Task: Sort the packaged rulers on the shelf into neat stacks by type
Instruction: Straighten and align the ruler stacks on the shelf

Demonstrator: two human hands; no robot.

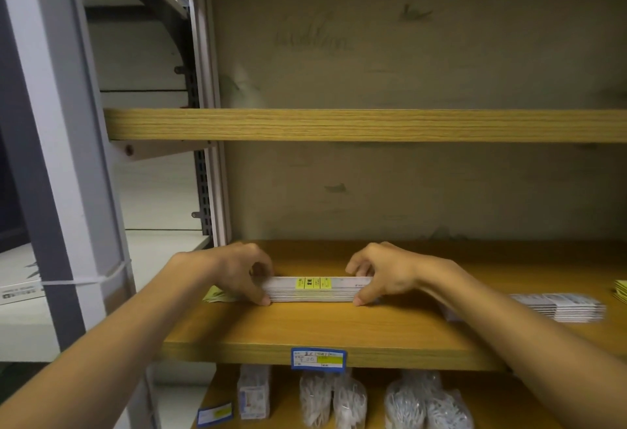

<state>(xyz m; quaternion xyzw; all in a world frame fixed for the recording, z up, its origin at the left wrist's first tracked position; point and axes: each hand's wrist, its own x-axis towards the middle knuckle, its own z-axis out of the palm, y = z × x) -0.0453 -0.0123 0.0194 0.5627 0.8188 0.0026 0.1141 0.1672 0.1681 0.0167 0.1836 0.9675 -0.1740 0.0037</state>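
Lower shelf [220, 391], frame bottom: clear bags [349, 401] of white items, one small box [253, 394]. Middle shelf [305, 330], centre: stack of packaged rulers [314, 289], left hand [237, 267] and right hand [383, 272] each in a pinching grip on one end. Second ruler stack [559, 306] lies at right. Upper shelf [339, 124] lies beyond.

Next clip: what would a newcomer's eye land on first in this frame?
Both hands, the left hand and right hand, grip the ends of a stack of packaged rulers with a yellow label, at the middle of the wooden shelf. A second stack lies to the right, and a blue price tag hangs on the shelf's front edge.
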